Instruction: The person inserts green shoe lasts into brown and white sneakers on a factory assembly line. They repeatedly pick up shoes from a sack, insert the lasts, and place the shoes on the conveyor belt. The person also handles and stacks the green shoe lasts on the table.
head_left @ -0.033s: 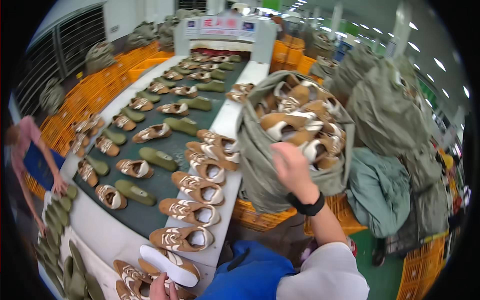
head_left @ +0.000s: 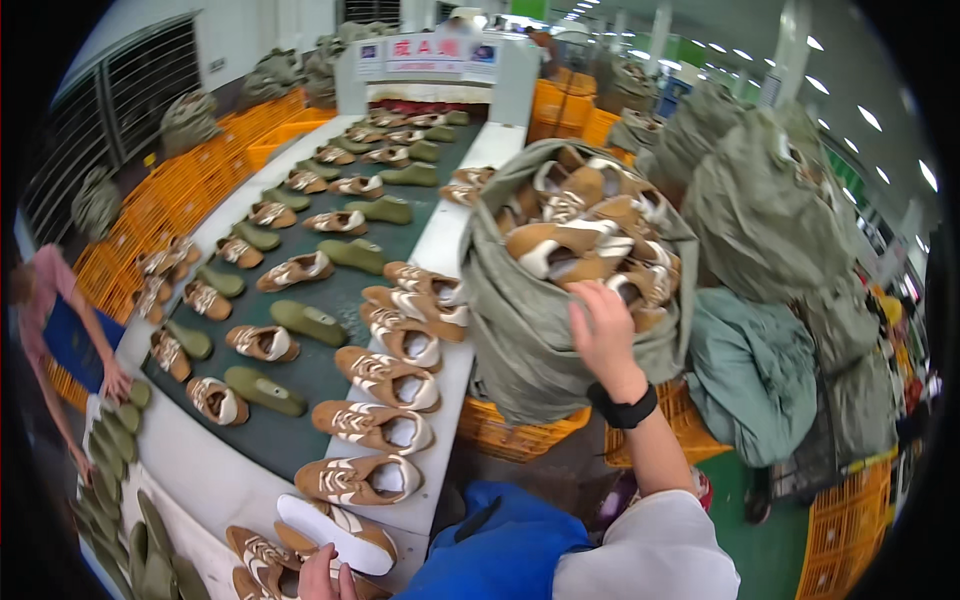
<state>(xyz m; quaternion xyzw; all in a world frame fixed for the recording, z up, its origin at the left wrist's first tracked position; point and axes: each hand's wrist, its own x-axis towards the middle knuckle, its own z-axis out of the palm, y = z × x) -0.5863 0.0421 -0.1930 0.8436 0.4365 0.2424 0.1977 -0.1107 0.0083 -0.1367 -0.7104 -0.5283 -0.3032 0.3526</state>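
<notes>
My right hand [head_left: 607, 335] is at the near side of a grey-green sack [head_left: 530, 350] heaped with brown-and-white sneakers [head_left: 570, 240]. Its fingers are apart and hold nothing, the tips close to the nearest shoes. Low in the picture, my left hand [head_left: 326, 578] is partly cut off by the edge. Its visible fingers are slightly apart, beside a sneaker tipped to show its white sole [head_left: 335, 535]. More laced sneakers [head_left: 265, 560] lie left of that hand. A row of brown sneakers [head_left: 360, 480] lines the white ledge between the hands.
A dark conveyor belt [head_left: 290, 440] carries sneakers and green shoe lasts [head_left: 265, 390] below a white machine [head_left: 435, 75]. A co-worker's hand [head_left: 115, 383] touches lasts at left. Orange crates [head_left: 520, 430] sit under the sack; a green cloth bundle [head_left: 750, 370] and full sacks [head_left: 765, 215] stand right.
My right hand has turned and its fingers now spread toward the shoes in the sack. The view has shifted slightly. My left hand stays beside the white-soled sneaker.
</notes>
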